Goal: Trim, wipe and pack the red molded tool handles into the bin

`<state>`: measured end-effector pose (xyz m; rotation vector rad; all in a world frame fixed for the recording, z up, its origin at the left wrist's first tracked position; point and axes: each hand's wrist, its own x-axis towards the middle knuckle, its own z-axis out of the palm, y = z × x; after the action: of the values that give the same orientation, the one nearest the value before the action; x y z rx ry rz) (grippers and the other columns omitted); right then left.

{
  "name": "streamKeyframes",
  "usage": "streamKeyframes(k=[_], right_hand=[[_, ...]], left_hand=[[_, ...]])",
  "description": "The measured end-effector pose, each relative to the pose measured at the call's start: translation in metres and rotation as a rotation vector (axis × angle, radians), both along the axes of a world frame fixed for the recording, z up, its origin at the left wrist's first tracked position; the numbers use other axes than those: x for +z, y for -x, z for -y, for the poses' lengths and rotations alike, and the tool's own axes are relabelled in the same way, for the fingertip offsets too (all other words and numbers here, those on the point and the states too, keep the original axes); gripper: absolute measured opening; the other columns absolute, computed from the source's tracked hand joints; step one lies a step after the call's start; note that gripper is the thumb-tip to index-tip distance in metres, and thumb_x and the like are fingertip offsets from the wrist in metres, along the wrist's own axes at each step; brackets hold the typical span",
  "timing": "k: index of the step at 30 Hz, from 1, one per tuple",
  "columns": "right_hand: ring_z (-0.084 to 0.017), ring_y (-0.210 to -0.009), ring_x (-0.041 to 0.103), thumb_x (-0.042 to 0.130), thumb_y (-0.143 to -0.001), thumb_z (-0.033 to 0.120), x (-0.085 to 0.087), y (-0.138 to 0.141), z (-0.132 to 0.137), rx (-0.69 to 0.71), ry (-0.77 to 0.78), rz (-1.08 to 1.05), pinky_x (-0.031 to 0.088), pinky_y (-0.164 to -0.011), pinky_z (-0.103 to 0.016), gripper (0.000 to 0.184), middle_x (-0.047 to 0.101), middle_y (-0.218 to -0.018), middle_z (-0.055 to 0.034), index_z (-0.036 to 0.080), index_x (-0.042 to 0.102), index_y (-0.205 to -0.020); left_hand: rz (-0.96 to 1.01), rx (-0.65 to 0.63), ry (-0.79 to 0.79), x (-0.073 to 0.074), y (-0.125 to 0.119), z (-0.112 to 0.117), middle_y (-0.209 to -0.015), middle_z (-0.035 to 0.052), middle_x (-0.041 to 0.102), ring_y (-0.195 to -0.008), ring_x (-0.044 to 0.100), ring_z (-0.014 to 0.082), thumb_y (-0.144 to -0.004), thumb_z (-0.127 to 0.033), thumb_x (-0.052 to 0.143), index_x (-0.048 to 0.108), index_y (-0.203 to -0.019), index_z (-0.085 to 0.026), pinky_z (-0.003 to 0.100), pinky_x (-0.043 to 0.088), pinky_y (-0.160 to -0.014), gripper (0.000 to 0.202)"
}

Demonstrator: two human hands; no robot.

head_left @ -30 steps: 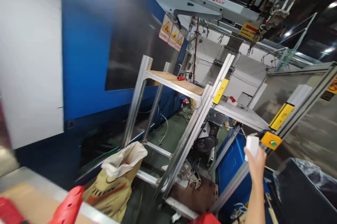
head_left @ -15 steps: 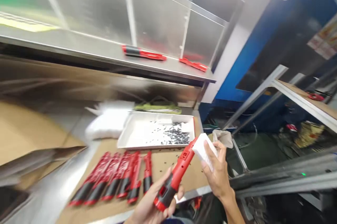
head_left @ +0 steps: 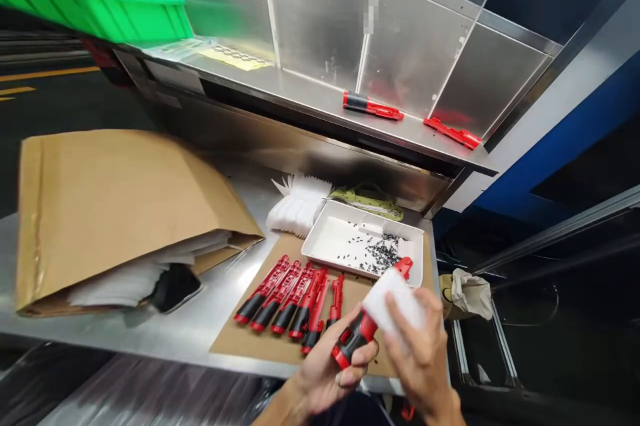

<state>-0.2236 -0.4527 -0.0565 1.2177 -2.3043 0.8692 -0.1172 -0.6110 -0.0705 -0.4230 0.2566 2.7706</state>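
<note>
My left hand (head_left: pixel 335 363) is closed around the black grip end of a red and black plastic tool housing (head_left: pixel 356 336), held tilted above the front of the bench. In my right hand (head_left: pixel 420 346) is a white foam block (head_left: pixel 395 303), pressed against the housing's red middle and hiding part of it. The housing's red tip shows beyond the block, in front of a white tray (head_left: pixel 320 239). Small black parts (head_left: pixel 385 253) lie scattered in that tray. Left of my hands, several similar red and black housings (head_left: pixel 285 299) lie side by side on a cardboard sheet (head_left: pixel 227 346).
A large cardboard box (head_left: pixel 120 213) holding white sheets stands on the left. Behind the tray are a white stack (head_left: pixel 300 206) and a green patterned pouch (head_left: pixel 367 199). Two red pieces, including a red and black housing (head_left: pixel 373 106), rest on the metal shelf; a green bin (head_left: pixel 100 6) is at upper left.
The white block has moved from the housing's tip down along its red body. The view has turned left, bringing the cardboard box and green bin more fully into sight.
</note>
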Motion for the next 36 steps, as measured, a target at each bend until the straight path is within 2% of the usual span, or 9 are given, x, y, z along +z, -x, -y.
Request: streamKeyframes(k=[6,10,12,18,21,25,29,33,36], right_hand=[[-0.027,-0.099,0.064,0.050,-0.098,0.040,0.001,-0.001,0.007,-0.157,0.011,-0.012,0.060,-0.071,-0.039,0.039,0.048,-0.127,-0.0151,0.030,0.064,-0.132],[-0.026,-0.102,0.063,0.050,-0.097,0.037,-0.003,-0.009,0.013,0.012,-0.022,0.006,0.061,-0.072,-0.036,0.038,0.046,-0.128,-0.0142,0.032,0.063,-0.133],[-0.026,-0.103,0.062,0.050,-0.098,0.035,-0.004,-0.012,0.015,-0.072,0.011,-0.001,0.061,-0.073,-0.037,0.038,0.044,-0.125,-0.0142,0.031,0.063,-0.134],[-0.025,-0.101,0.063,0.051,-0.097,0.033,-0.001,-0.013,0.016,-0.023,-0.022,0.000,0.060,-0.072,-0.036,0.038,0.043,-0.129,-0.0134,0.034,0.063,-0.133],[-0.024,-0.098,0.064,0.049,-0.099,0.033,0.000,-0.009,0.015,-0.154,-0.042,0.024,0.060,-0.070,-0.035,0.039,0.045,-0.125,-0.0132,0.034,0.060,-0.136],[-0.027,-0.104,0.063,0.049,-0.098,0.034,-0.001,-0.010,0.016,-0.029,-0.060,0.003,0.061,-0.073,-0.037,0.039,0.045,-0.128,-0.0145,0.034,0.061,-0.135],[-0.024,-0.095,0.065,0.046,-0.099,0.033,0.001,-0.008,0.019,-0.165,-0.039,0.016,0.059,-0.065,-0.034,0.040,0.046,-0.124,-0.0140,0.034,0.059,-0.137],[-0.024,-0.097,0.064,0.047,-0.099,0.033,0.002,-0.004,0.020,-0.057,-0.056,-0.026,0.059,-0.069,-0.034,0.039,0.042,-0.130,-0.0144,0.034,0.060,-0.136],[-0.025,-0.098,0.063,0.047,-0.099,0.034,0.000,0.003,0.017,-0.159,-0.027,-0.015,0.058,-0.070,-0.037,0.039,0.044,-0.124,-0.0147,0.031,0.060,-0.136]], left_hand=[[-0.094,0.054,0.306,0.001,0.007,-0.001,-0.051,-0.0042,0.057,-0.029,0.044,0.0062,-0.089,-0.070,0.048,0.060,-0.112,-0.021,0.013,0.028,-0.032,0.056],[-0.053,0.093,0.380,0.003,0.008,-0.001,-0.050,-0.0041,0.057,-0.030,0.045,0.0065,-0.088,-0.074,0.043,0.055,-0.129,-0.020,0.013,0.031,-0.034,0.068],[-0.062,0.072,0.364,0.003,0.008,0.000,-0.050,-0.0039,0.057,-0.030,0.044,0.0069,-0.088,-0.075,0.042,0.051,-0.134,-0.021,0.014,0.031,-0.033,0.071],[-0.011,-0.006,0.351,0.003,0.010,0.002,-0.048,-0.0032,0.058,-0.029,0.044,0.0071,-0.087,-0.076,0.040,0.049,-0.138,-0.019,0.013,0.029,-0.032,0.077],[-0.033,-0.016,0.426,0.004,0.012,0.002,-0.049,-0.0015,0.060,-0.030,0.046,0.0084,-0.087,-0.078,0.034,0.048,-0.141,-0.019,0.014,0.031,-0.032,0.081],[-0.010,0.001,0.557,0.000,0.013,0.000,-0.046,0.0027,0.059,-0.030,0.048,0.0097,-0.084,-0.083,0.029,0.060,-0.130,-0.009,0.015,0.029,-0.031,0.092],[-0.097,0.036,0.653,-0.006,0.011,-0.001,-0.056,0.0053,0.067,-0.036,0.056,0.0139,-0.085,-0.080,0.032,0.044,-0.146,-0.016,0.018,0.036,-0.034,0.089],[-0.059,0.097,0.796,-0.007,0.006,-0.002,-0.061,0.0044,0.068,-0.038,0.058,0.0144,-0.087,-0.074,0.043,0.046,-0.145,-0.018,0.020,0.042,-0.039,0.081],[-0.095,0.047,0.796,-0.004,0.005,-0.002,-0.060,0.0037,0.066,-0.041,0.060,0.0158,-0.085,-0.074,0.048,0.042,-0.149,-0.019,0.021,0.043,-0.040,0.085]])
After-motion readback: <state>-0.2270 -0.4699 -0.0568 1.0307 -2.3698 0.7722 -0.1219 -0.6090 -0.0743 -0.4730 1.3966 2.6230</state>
